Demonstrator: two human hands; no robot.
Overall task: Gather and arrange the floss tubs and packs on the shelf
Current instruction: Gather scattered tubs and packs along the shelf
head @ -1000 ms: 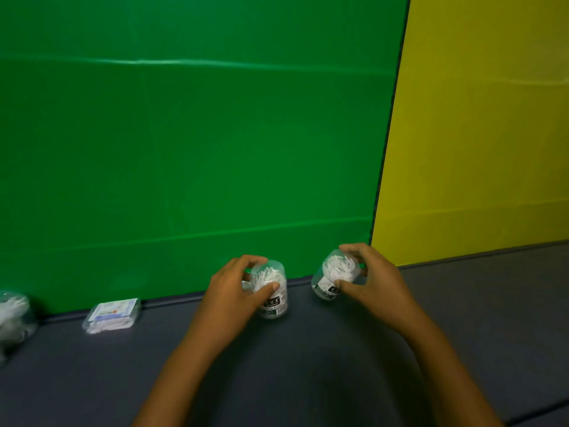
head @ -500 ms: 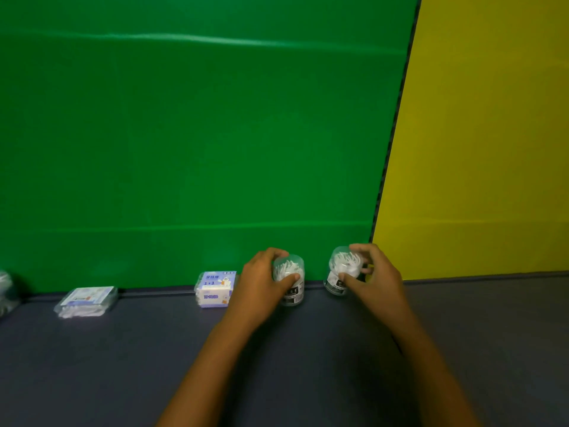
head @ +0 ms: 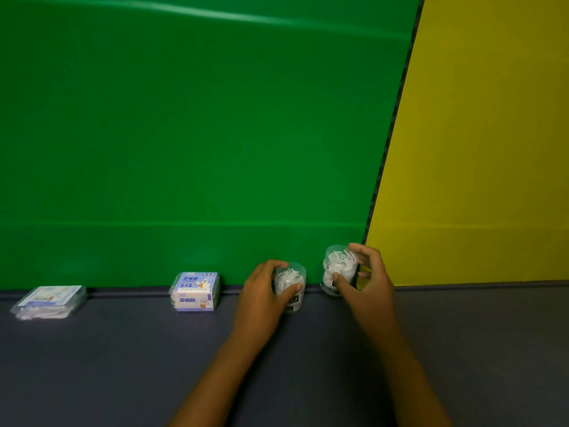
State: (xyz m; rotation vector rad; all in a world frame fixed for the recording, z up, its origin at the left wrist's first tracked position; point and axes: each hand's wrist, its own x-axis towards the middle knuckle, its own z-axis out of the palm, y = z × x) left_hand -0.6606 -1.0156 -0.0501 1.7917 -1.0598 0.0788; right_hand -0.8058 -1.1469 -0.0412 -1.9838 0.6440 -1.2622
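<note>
At the shelf's (head: 123,365) far edge, bare room nearer us, we count two tubs and two packs: left hand (head: 261,298) grips the left tub (head: 291,280), right hand (head: 366,285) grips the tilted right tub (head: 337,266), with the upright pack (head: 195,291) and flat pack (head: 49,302) further left.

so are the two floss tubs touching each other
Apart. The head view shows a strip of green wall and grey shelf between the left tub, gripped by the left hand, and the tilted right tub, gripped by the right hand.

Blue-white floss pack (head: 195,291): "1+1" legible, Chinese heading blurred. Tub labels unreadable.
</note>
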